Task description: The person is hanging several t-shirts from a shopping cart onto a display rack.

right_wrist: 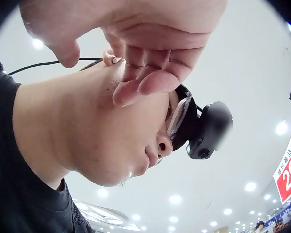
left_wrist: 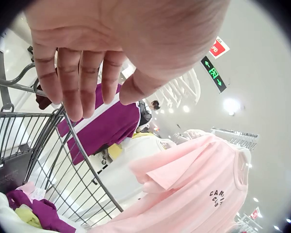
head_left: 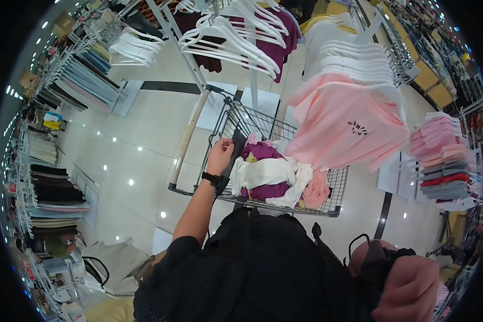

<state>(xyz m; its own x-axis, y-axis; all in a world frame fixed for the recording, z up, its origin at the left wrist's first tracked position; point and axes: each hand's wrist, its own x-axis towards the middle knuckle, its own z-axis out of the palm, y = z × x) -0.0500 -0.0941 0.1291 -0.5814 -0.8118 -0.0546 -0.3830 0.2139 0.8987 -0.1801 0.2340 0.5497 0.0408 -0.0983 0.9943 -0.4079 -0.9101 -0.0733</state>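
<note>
My left hand (head_left: 220, 155) hangs over the left end of a wire shopping cart (head_left: 333, 198), beside a dark flap (head_left: 235, 154). Its fingers (left_wrist: 70, 87) droop loosely with nothing in them in the left wrist view. White (head_left: 263, 173), purple (head_left: 268, 191) and pink (head_left: 315, 190) garments lie heaped in the cart. A pink printed T-shirt (head_left: 349, 123) on a hanger reaches over the cart's right side. In the right wrist view my right hand (right_wrist: 131, 29), fingers loosely bent, is raised in front of the person's cheek and ear; whether it touches them I cannot tell.
White empty hangers (head_left: 228, 45) and a row of white shirts (head_left: 349, 59) hang beyond the cart. Racks of folded-over garments (head_left: 56, 188) line the left; another rack with pink and grey clothes (head_left: 445, 155) stands right. Tiled floor (head_left: 129, 182) shows left of the cart.
</note>
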